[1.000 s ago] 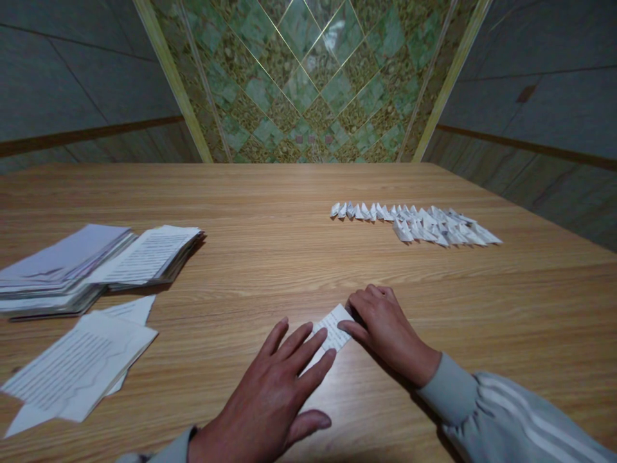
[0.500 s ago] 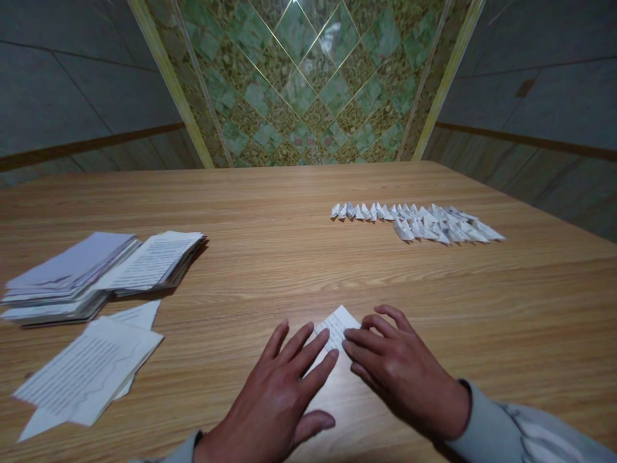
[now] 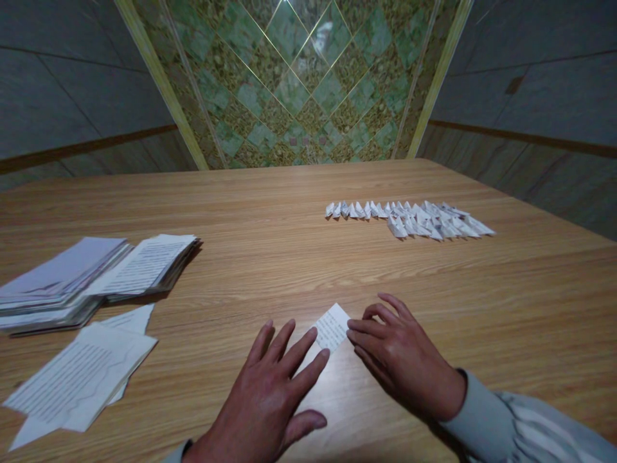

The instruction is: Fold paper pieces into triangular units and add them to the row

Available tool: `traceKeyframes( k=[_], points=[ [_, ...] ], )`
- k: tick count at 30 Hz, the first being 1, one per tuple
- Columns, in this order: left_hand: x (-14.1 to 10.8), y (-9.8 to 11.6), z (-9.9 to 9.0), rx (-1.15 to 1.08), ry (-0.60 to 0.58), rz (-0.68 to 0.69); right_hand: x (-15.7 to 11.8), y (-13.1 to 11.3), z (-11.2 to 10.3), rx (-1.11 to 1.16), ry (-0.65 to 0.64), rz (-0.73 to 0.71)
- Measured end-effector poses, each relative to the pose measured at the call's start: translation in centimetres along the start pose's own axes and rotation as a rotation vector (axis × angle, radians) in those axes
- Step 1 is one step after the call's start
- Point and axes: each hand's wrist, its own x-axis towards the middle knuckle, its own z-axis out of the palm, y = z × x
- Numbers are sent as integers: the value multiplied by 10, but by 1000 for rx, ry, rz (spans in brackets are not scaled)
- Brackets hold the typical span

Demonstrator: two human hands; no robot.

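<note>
A small folded square of printed paper (image 3: 332, 326) lies on the table in front of me, one corner pointing away. My left hand (image 3: 277, 389) is spread over the tabletop, palm down, its index and middle fingertips at the paper's left and lower edges. On the other side, my right hand (image 3: 400, 354) has its fingertips at the paper's right corner. Its fingers are loosely bent and partly apart, and the thumb is hidden beneath. Neither hand visibly grips the paper.
Small folded white paper pieces (image 3: 424, 222) stand in rows at the far right of the wooden table (image 3: 260, 257). To the left are stacks of paper (image 3: 62, 270) and printed sheets (image 3: 144, 263). Nearer me lie a few loose sheets (image 3: 81, 373). A tiled wall (image 3: 308, 96) rises behind.
Both hands have drawn slightly apart, uncovering more of the folded paper. The whole view has shifted a little, moving the table items slightly left.
</note>
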Motion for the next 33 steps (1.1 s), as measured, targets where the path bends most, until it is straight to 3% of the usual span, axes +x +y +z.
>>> traceKeyframes(
  k=[6,11,15,22,28,33],
  points=[
    [-1,3,0,-25,46,-19,2,5,0,-20,9,-13],
    [0,8,1,-33,76,-7,4,-4,2,-13,84,-20],
    [0,7,1,-18,84,-7,3,-12,6,62,-76,-112],
    [-3,9,2,-72,96,4,5,-2,8,16,-6,9],
    [1,23,2,-199,117,41,7,-12,5,94,-74,15],
    [2,26,3,-130,178,26,5,-20,2,119,-74,50]
  ],
)
